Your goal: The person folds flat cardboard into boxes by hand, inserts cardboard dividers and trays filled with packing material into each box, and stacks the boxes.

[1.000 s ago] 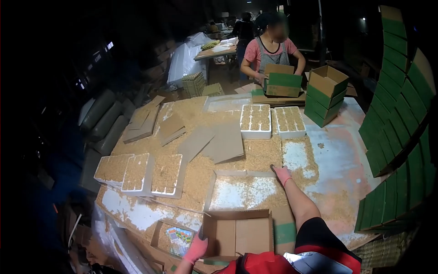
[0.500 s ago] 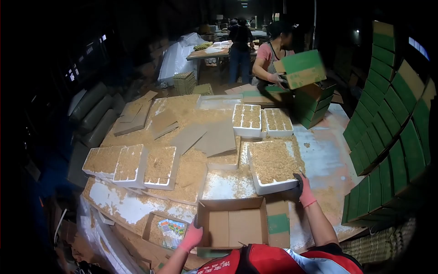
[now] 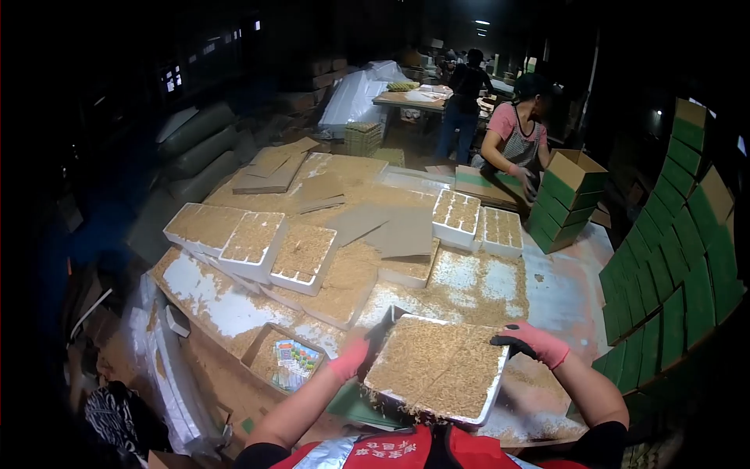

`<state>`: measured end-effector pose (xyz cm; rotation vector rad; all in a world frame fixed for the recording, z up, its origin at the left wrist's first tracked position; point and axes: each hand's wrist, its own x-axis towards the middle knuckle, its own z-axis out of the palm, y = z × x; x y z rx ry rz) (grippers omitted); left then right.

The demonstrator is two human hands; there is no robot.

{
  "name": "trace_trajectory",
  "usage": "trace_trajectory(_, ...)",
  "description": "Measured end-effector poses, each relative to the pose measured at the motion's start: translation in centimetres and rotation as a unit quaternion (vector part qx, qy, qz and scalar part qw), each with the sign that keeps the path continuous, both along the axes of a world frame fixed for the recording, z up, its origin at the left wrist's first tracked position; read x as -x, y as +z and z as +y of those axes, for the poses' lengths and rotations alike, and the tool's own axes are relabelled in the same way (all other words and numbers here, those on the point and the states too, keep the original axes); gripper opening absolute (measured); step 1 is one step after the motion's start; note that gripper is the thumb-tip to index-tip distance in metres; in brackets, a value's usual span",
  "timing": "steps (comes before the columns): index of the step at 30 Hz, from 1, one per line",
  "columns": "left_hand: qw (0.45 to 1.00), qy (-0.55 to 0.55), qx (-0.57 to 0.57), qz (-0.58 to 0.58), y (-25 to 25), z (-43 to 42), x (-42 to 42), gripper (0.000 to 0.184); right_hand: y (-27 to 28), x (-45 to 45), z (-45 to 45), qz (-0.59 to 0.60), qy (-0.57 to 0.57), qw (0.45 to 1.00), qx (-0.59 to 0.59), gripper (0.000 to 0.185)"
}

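A white foam tray filled with wood shavings is held over a brown cardboard box, of which only a corner shows. My right hand, in a pink and black glove, grips the tray's upper right corner. On the left, my left hand in a similar glove is closed at the box's left side and the tray's edge; its fingertips are partly hidden. Some shavings spill at the tray's front edge. Left of that hand lies an open carton with printed cards in it.
More foam trays stand on the table, with flat cardboard sheets behind. A co-worker stands across the table by stacked green boxes. A tall stack of green boxes rises at the right.
My right hand has brought the shavings-filled tray from the table toward me, over the box. The co-worker's green box has left their hands, and the view has shifted.
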<state>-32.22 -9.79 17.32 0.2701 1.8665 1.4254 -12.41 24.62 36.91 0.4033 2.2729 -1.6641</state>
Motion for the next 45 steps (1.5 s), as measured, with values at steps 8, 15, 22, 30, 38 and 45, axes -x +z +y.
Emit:
trace_trajectory(8,0.996,0.032,0.004,0.086,3.9,-4.5,-1.5,0.047,-6.9,5.4,-8.1,0.263,0.198,0.703,-0.63,0.052)
trace_trajectory(15,0.96,-0.018,0.153,0.235,-0.4,-4.8,-1.5,0.056,-15.0,13.2,-13.7,0.163,0.389,0.826,-0.375,0.049)
trace_trajectory(22,0.955,-0.002,-0.019,0.296,0.9,-6.5,-1.1,0.055,-5.1,24.3,-14.7,0.118,0.429,0.885,-0.136,0.044)
trace_trajectory(30,0.851,0.341,0.344,0.203,0.4,-21.4,-4.4,0.028,-32.8,49.3,11.6,0.151,-0.354,0.923,0.005,0.044)
trace_trajectory(38,0.764,0.292,0.532,0.22,-6.3,-20.9,4.2,0.061,-21.6,29.0,8.3,0.214,-0.282,0.934,-0.046,0.028)
trace_trajectory(45,0.823,0.373,0.374,0.208,-9.9,-24.2,5.2,0.034,-2.6,7.4,-12.0,0.408,0.162,0.795,-0.419,0.036)
